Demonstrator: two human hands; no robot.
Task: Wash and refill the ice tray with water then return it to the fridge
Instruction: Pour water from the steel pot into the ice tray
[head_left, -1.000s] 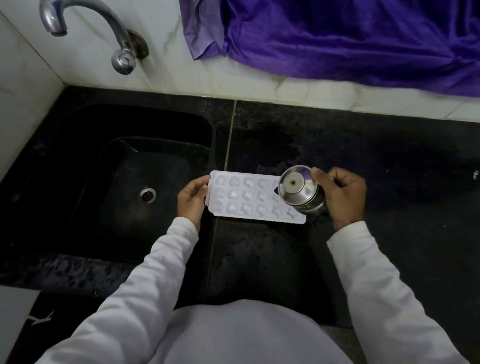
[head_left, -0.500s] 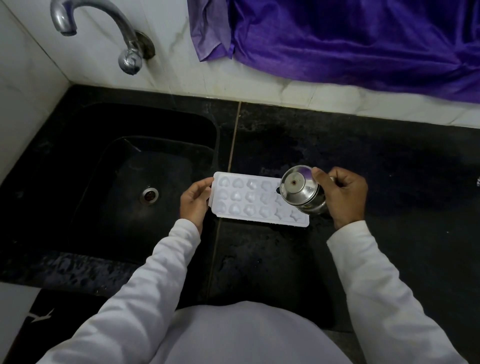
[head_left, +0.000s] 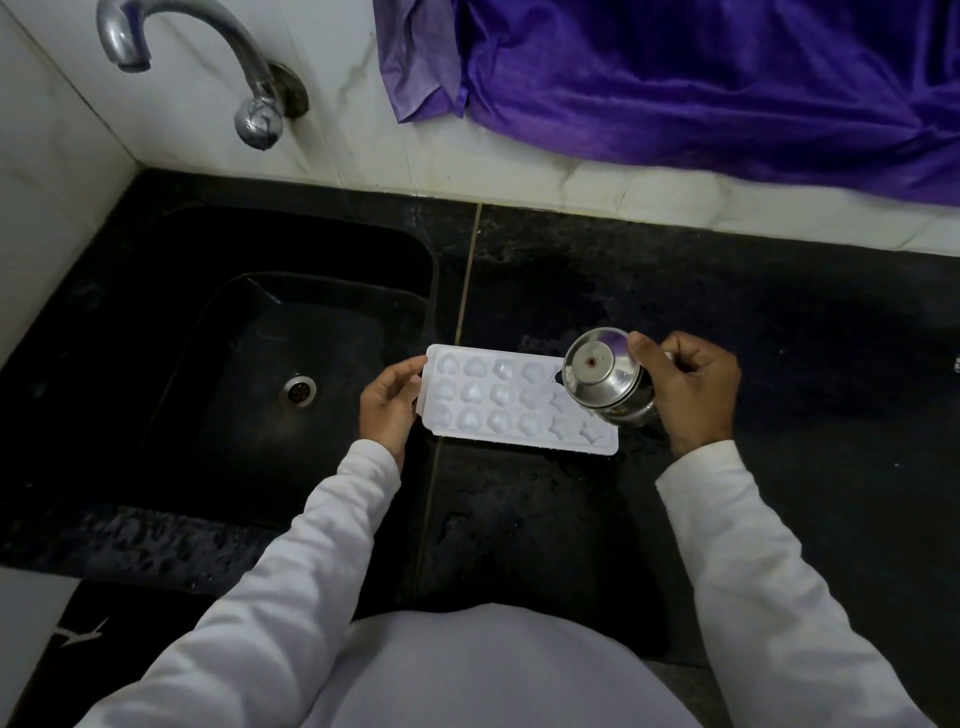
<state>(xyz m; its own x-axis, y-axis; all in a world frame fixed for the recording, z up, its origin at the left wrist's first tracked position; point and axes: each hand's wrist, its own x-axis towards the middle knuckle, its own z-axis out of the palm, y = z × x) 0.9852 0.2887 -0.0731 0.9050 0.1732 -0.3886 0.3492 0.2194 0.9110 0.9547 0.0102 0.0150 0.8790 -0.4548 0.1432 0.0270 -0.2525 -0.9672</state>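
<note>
A white ice tray with heart and star shaped cells lies flat on the black counter, just right of the sink. My left hand grips its left short edge. My right hand holds a small steel cup tipped on its side over the tray's right end, its round base facing the camera. The cup hides the tray's upper right corner. Whether water runs out of it is not visible.
A black sink with a round drain lies to the left. A chrome tap sticks out of the white tiled wall above it. A purple cloth hangs over the wall ledge at the back right.
The tray and both hands hold almost the same pose. The view has shifted slightly, and the cup stays tilted over the tray's right end.
</note>
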